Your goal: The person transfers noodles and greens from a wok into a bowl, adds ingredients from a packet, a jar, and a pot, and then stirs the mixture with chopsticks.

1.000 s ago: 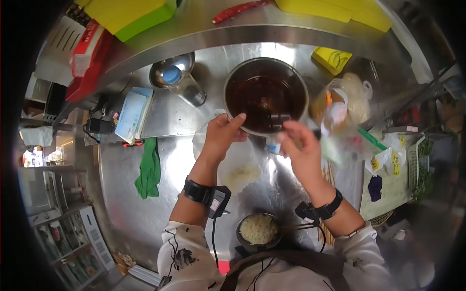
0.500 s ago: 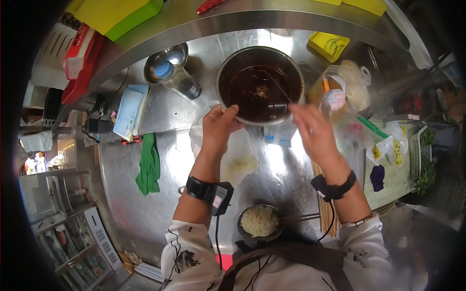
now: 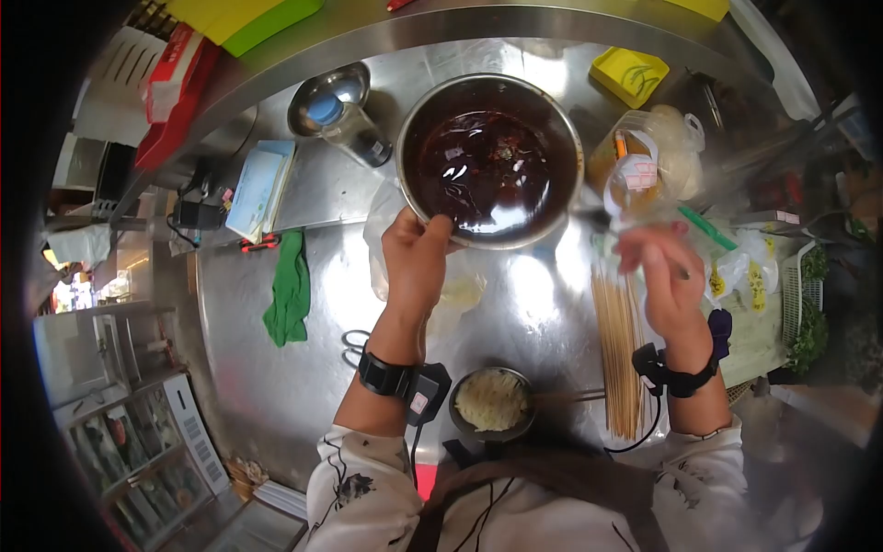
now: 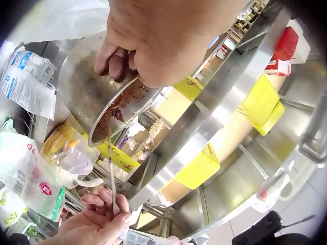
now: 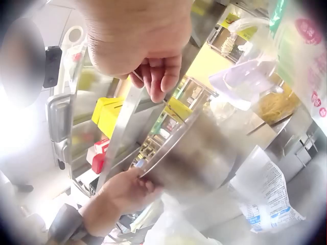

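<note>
My left hand (image 3: 414, 253) grips the near left rim of a round steel pot (image 3: 497, 95), thumb over the edge and fingers beneath. Dark red-brown sauce (image 3: 460, 152) with floating bits fills its lower part. To the right of the pot, my right hand (image 3: 669, 276) has its fingers bent in. The left wrist view shows it pinching a thin metal handle (image 4: 113, 181) that runs to the pot's rim; the far end is hidden. In the right wrist view the pot's outer wall (image 5: 199, 153) is tilted below the right hand.
A bundle of wooden skewers (image 3: 618, 359) lies below the right hand. Near the body stands a bowl of pale shreds (image 3: 490, 402). Around the pot are a blue-capped bottle (image 3: 354, 133), a yellow container (image 3: 629, 75) and a plastic jar (image 3: 612, 152). A steel shelf (image 3: 478, 29) crosses above.
The right hand has moved right, away from the pot. The pot, still in the left hand, looks larger and its sauce surface has shifted, with new bright reflections. The skewers show more.
</note>
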Available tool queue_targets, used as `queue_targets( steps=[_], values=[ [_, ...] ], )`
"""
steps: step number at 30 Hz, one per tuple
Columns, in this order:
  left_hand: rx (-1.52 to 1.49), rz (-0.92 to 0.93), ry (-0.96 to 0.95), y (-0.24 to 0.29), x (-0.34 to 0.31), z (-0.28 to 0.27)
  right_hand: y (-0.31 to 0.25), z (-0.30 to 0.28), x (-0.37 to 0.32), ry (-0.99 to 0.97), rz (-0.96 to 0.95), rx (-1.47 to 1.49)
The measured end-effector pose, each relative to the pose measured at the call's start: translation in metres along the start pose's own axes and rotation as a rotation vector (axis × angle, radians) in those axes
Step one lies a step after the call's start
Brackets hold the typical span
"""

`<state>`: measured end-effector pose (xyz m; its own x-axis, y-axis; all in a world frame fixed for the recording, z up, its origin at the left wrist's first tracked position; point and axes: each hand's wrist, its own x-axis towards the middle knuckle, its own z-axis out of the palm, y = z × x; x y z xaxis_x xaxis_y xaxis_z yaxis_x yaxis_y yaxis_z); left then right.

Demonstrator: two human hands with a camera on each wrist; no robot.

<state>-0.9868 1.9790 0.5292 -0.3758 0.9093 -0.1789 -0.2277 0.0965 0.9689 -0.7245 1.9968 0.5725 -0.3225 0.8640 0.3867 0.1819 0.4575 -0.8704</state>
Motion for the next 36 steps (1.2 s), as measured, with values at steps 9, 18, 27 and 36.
queue_targets(
  steps=[9, 18, 27, 36],
  values=[
    [0.068, -0.046, 0.042, 0.028, -0.09, -0.011, -0.056, -0.006, -0.045, -0.055, -0.052, 0.022],
    [0.077, -0.06, 0.085, 0.032, -0.19, -0.027, -0.095, -0.027, -0.114, -0.356, -0.185, -0.087],
    [0.13, -0.033, 0.117, 0.017, -0.26, -0.041, -0.128, -0.042, -0.158, -0.441, -0.191, -0.043],
    [0.154, 0.039, 0.157, 0.012, -0.301, -0.052, -0.141, -0.037, -0.197, -0.443, -0.21, -0.035]
  ],
)
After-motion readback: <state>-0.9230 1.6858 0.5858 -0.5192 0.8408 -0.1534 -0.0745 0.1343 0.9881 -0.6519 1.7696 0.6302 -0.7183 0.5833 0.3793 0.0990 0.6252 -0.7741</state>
